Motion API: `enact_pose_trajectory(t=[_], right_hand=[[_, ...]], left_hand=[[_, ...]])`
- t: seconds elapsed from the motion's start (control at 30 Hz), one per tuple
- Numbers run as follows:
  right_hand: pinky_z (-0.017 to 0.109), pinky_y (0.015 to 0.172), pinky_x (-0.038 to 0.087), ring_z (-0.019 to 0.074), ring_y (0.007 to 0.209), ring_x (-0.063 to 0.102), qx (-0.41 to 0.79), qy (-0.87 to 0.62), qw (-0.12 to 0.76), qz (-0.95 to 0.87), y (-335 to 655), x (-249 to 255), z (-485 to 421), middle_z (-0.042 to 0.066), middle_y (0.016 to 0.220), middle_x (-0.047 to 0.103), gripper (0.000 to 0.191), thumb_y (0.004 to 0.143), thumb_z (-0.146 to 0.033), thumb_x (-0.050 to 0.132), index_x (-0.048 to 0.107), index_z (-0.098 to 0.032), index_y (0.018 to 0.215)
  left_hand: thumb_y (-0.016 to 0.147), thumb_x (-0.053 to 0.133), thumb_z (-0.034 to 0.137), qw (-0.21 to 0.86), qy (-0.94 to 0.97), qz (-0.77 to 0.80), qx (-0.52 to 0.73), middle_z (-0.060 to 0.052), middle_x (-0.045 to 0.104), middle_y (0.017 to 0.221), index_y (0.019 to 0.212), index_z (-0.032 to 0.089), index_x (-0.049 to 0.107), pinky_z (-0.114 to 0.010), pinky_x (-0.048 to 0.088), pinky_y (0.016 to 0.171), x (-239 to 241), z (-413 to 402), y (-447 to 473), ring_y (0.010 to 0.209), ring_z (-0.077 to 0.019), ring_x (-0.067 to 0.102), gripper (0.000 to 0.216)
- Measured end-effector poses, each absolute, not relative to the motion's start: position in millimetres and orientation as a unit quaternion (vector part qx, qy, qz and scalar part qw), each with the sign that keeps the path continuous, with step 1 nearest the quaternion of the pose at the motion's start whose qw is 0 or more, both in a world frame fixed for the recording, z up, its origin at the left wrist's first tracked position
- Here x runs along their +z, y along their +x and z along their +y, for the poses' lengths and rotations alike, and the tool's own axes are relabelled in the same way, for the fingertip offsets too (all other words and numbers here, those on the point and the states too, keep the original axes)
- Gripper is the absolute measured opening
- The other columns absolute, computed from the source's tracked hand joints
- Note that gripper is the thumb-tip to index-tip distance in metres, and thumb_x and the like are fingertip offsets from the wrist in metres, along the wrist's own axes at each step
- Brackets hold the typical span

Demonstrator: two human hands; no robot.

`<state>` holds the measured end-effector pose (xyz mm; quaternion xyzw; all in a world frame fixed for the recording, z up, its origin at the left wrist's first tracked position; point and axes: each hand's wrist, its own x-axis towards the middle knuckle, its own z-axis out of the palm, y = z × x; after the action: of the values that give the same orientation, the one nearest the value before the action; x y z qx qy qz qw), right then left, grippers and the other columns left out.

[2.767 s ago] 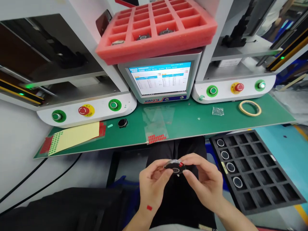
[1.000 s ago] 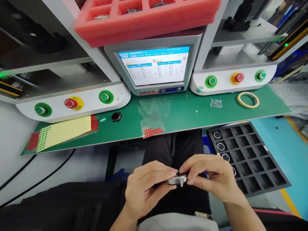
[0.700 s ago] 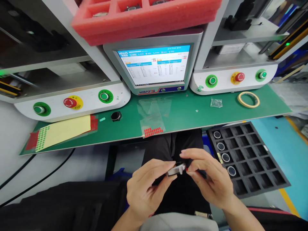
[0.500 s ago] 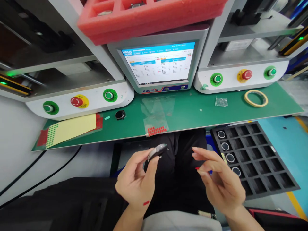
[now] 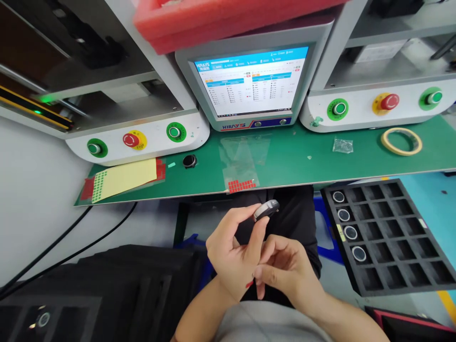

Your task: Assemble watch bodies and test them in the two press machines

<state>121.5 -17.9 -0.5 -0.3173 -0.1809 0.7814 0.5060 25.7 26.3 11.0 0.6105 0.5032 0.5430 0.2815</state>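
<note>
Between the thumb and forefinger of my left hand [image 5: 233, 244] is a round watch case [image 5: 266, 210], tilted, with a silvery rim and dark faces. A small red sticker [image 5: 249, 284] shows on the thumb-side base of that hand. My right hand [image 5: 288, 268] is closed in a pinch against the left wrist, its fingertips right beside the sticker. What lies between those fingertips is hidden. Ahead on the green bench, a clear sheet with rows of red stickers [image 5: 242, 185] lies at the front edge. Another dark watch case [image 5: 189, 161] sits farther left.
A black compartment tray [image 5: 392, 237] at right holds several round watch parts. A yellow sheet [image 5: 126, 178], a tape roll [image 5: 402, 141] and a small clear bag [image 5: 342, 145] lie on the bench [image 5: 281, 156]. Behind stand a monitor [image 5: 252, 85], button panels and red foam [image 5: 228, 23].
My right hand has moved left and down to my left wrist; a red bit showed at its fingertips before. My left hand, still holding the watch case, has shifted right as the view moved.
</note>
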Motion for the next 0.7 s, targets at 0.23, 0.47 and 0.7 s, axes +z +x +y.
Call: enact_pose_trajectory(t=[0.23,0.47,0.7], right_hand=[[0.017,0.055,0.052,0.007,0.057,0.058,0.614,-0.368,0.625,-0.311,145,-8,-19,-0.003,0.067,0.06,0.023,0.083,-0.025,0.072,0.053,-0.02,0.073],[0.026,0.078,0.058,0.0157,0.086,0.068,0.35,-0.553,0.608,-0.45,176,-6,-14,0.005,0.098,0.071,0.027,0.079,-0.014,0.074,0.07,-0.022,0.104],[0.027,0.062,0.058,0.0158,0.065,0.068,0.329,-0.715,0.527,-0.323,229,-68,-67,0.003,0.073,0.07,0.034,0.075,-0.048,0.076,0.07,-0.015,0.08]], left_hand=[[0.082,0.071,0.017,0.454,0.549,0.485,0.507,0.001,0.074,0.083,0.093,0.022,0.073,-0.016,0.056,0.071,7,33,28,0.075,-0.0106,0.071,0.012],[0.075,0.078,0.028,0.606,0.47,0.462,0.446,-0.005,0.074,0.075,0.083,0.016,0.075,-0.02,0.059,0.063,5,32,37,0.067,-0.0163,0.071,0.015],[0.074,0.076,0.048,0.638,0.51,0.491,0.303,-0.007,0.074,0.096,0.092,0.019,0.074,-0.027,0.057,0.089,-18,18,62,0.092,-0.0213,0.071,0.034]])
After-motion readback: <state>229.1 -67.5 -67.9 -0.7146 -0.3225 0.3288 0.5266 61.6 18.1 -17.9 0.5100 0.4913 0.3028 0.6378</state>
